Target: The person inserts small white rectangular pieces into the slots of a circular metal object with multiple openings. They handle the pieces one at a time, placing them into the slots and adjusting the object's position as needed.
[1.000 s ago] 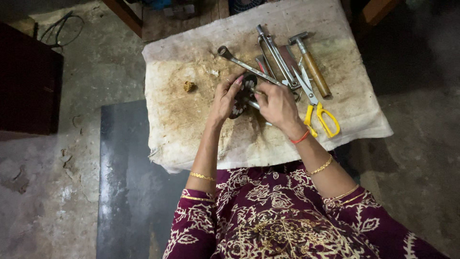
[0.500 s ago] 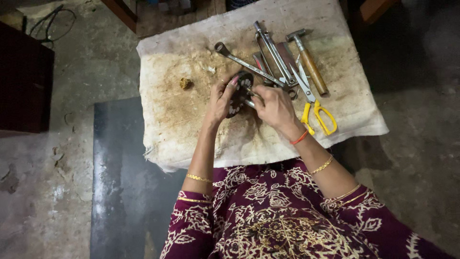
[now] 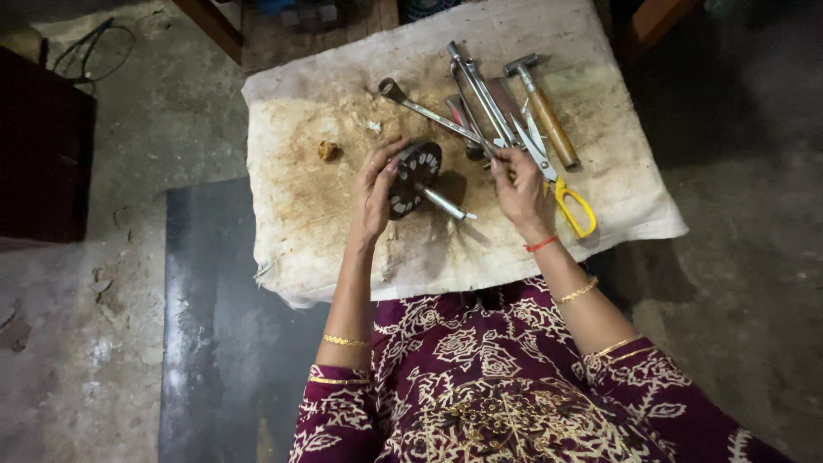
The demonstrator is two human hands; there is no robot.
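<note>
The table (image 3: 343,249) carries a stained whitish cloth (image 3: 617,206) that covers its top; the person's patterned maroon garment (image 3: 497,386) fills the view at 6 o'clock; on the cloth toward 12 o'clock lies a cluster of tools, a wooden-handled hammer (image 3: 542,107), a long spanner (image 3: 429,110), and yellow-handled scissors (image 3: 557,176) at about 3 o'clock of the hands. The left hand (image 3: 375,193) has its grip clamped on a dark round disc with slots (image 3: 413,177), held tilted above the middle of the cloth; a short metal shaft (image 3: 446,204) juts from the disc toward 4 o'clock; the right hand (image 3: 519,184) is just beside the scissors, fingers curled together near the tool cluster, though whether they clamp anything I cannot tell; a small brown lump (image 3: 327,150) lies at 9 o'clock of the disc.
</note>
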